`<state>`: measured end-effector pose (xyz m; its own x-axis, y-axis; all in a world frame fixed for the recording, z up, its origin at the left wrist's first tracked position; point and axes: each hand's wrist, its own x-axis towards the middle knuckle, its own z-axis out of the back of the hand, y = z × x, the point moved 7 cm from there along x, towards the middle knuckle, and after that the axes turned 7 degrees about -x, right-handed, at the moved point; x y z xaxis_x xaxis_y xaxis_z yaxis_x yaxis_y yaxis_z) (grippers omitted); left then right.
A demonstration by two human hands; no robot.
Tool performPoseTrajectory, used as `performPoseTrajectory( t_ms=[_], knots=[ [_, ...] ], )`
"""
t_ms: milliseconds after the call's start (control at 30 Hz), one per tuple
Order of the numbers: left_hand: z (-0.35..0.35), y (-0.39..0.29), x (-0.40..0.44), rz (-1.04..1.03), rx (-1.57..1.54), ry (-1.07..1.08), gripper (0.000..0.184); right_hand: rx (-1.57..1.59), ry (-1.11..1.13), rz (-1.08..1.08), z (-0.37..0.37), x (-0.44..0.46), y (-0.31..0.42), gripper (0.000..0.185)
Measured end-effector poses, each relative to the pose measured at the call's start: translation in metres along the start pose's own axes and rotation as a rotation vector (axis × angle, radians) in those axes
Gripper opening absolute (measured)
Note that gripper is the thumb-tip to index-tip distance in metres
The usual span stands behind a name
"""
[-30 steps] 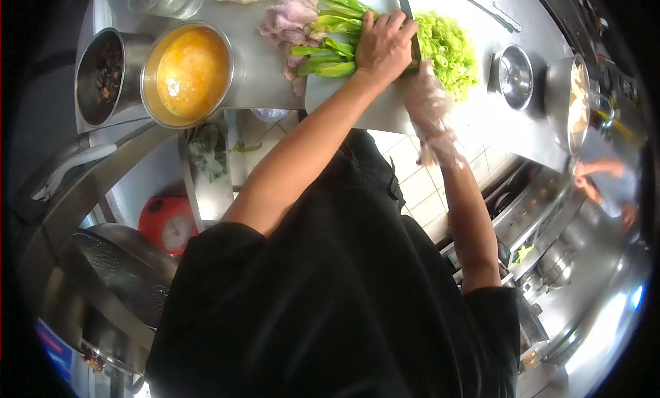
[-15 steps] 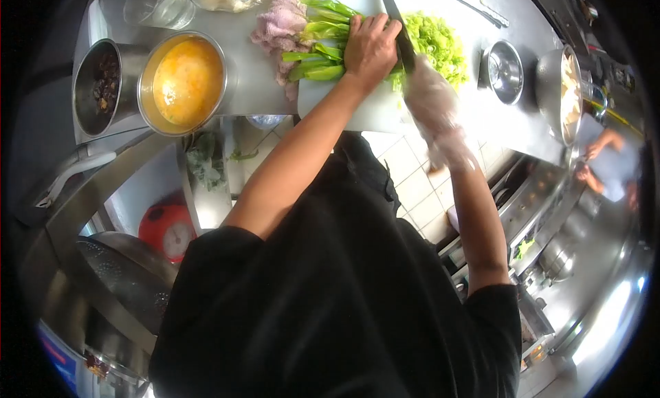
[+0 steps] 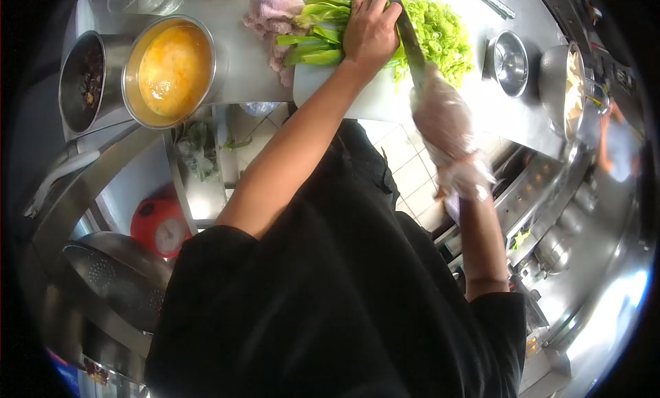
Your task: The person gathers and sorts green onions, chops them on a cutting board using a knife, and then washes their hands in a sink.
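My left hand (image 3: 372, 32), bare, presses down on a bunch of long green lettuce (image 3: 322, 35) with its fingers curled over the cut end. In my right hand (image 3: 442, 117), covered by a clear plastic glove, is the handle of a large kitchen knife (image 3: 411, 46). The blade stands just right of my left fingertips, between the bunch and a heap of chopped lettuce (image 3: 447, 42). Under the greens lies a white cutting board (image 3: 375, 101). A crumpled pinkish towel (image 3: 271, 14) touches the leaves on the left.
To the left stand a metal pot of beaten-egg-like yellow liquid (image 3: 172, 75) and a pot with dark pieces (image 3: 91, 78). A small metal bowl (image 3: 510, 64) and a bowl with pale slices (image 3: 572, 89) are on the right. Another person's arm (image 3: 606, 140) shows at far right.
My right hand has drawn the knife back toward me and slightly right. My left hand keeps its hold on the lettuce. The whole view has shifted a little.
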<state>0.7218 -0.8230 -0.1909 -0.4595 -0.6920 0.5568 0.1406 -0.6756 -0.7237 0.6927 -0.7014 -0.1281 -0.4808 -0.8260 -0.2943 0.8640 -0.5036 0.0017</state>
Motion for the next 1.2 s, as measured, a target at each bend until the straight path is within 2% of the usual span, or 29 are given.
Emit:
performPoseTrajectory(
  t_ms=[33, 67, 100, 167, 200, 233, 300, 367, 400, 467, 500, 567, 600, 633, 667, 733, 767, 867, 900, 967, 1033, 1067, 1100, 1167, 1200],
  knots=[
    [-0.003, 0.001, 0.002, 0.021, 0.005, 0.022, 0.012, -0.031, -0.042, -0.007, -0.014, 0.006, -0.004, 0.027],
    [0.0, -0.003, 0.002, 0.009, 0.0, -0.007, 0.012, -0.222, -0.157, 0.13, -0.041, 0.02, -0.005, 0.031],
    [0.003, -0.004, 0.003, -0.008, -0.001, -0.042, 0.011, -0.209, -0.315, 0.218, -0.03, 0.024, 0.005, 0.026],
    [0.001, -0.004, 0.003, -0.003, -0.007, -0.01, 0.011, -0.346, -0.159, 0.297, -0.032, 0.037, 0.001, 0.023],
    [0.001, -0.004, 0.003, -0.003, -0.032, -0.02, 0.01, 0.026, -0.047, 0.034, -0.005, 0.03, -0.006, 0.034],
    [0.002, -0.001, 0.004, -0.001, -0.048, -0.038, 0.01, 0.024, -0.047, 0.038, 0.014, 0.017, 0.0, 0.034],
    [0.009, -0.003, 0.002, 0.023, -0.04, -0.047, 0.009, 0.058, 0.046, -0.031, 0.025, -0.009, 0.002, 0.021],
    [0.001, 0.0, 0.003, 0.093, 0.042, 0.053, 0.021, -0.115, -0.404, 0.343, -0.031, -0.002, -0.008, 0.02],
    [-0.01, 0.008, 0.0, 0.212, -0.046, 0.055, 0.023, -0.28, -0.42, 0.264, -0.044, 0.009, -0.002, 0.02],
    [-0.004, 0.005, 0.002, 0.118, -0.049, 0.015, 0.016, 0.11, -0.223, 0.081, -0.033, 0.03, 0.0, 0.039],
    [0.002, 0.002, 0.005, 0.036, -0.057, -0.018, 0.009, 0.117, -0.239, 0.074, -0.013, 0.032, 0.001, 0.039],
    [0.004, -0.003, 0.008, 0.017, -0.054, -0.036, 0.01, 0.137, -0.028, -0.02, 0.001, 0.025, -0.004, 0.037],
    [0.002, -0.001, 0.008, 0.034, -0.028, -0.035, 0.013, 0.091, -0.054, -0.008, 0.015, 0.01, -0.001, 0.026],
    [0.0, 0.001, 0.003, 0.061, 0.0, -0.026, 0.017, 0.095, -0.043, -0.004, -0.004, 0.007, -0.015, 0.026],
    [0.0, 0.005, -0.001, 0.085, 0.033, -0.017, 0.021, -0.226, -0.167, 0.285, -0.028, -0.002, -0.016, 0.023],
    [0.002, 0.006, 0.0, 0.065, -0.016, -0.029, 0.015, -0.161, -0.144, 0.162, -0.024, -0.002, 0.001, 0.024],
    [0.004, 0.001, 0.003, 0.04, -0.08, -0.042, 0.009, 0.116, -0.167, 0.034, -0.035, 0.011, -0.003, 0.03],
    [0.006, -0.003, 0.009, 0.022, -0.046, -0.045, 0.011, 0.154, -0.195, -0.039, -0.023, 0.028, 0.002, 0.025],
    [0.007, -0.003, 0.006, 0.063, -0.041, -0.035, 0.013, 0.104, -0.185, -0.002, -0.049, 0.035, -0.006, 0.022],
    [0.008, -0.006, 0.015, 0.042, -0.031, -0.029, 0.012, 0.055, -0.213, 0.047, -0.045, 0.044, -0.018, 0.02],
    [0.007, 0.002, 0.015, 0.177, -0.092, 0.085, 0.013, -0.957, 0.006, 0.665, -0.066, 0.029, 0.009, 0.016],
    [0.005, 0.006, 0.017, 0.19, -0.113, 0.129, 0.008, -0.95, -0.084, 0.59, -0.087, 0.039, 0.0, 0.018],
    [0.005, 0.005, 0.021, 0.193, -0.07, 0.227, 0.014, -0.936, -0.171, 0.513, -0.11, 0.048, -0.01, 0.022],
    [0.008, -0.004, 0.031, 0.111, 0.083, 0.427, 0.021, 0.629, -0.01, -0.077, -0.055, 0.027, -0.043, 0.03],
    [0.013, -0.005, 0.035, 0.105, 0.094, 0.422, 0.021, 0.639, 0.021, -0.132, -0.041, 0.02, -0.043, 0.038]
  ],
)
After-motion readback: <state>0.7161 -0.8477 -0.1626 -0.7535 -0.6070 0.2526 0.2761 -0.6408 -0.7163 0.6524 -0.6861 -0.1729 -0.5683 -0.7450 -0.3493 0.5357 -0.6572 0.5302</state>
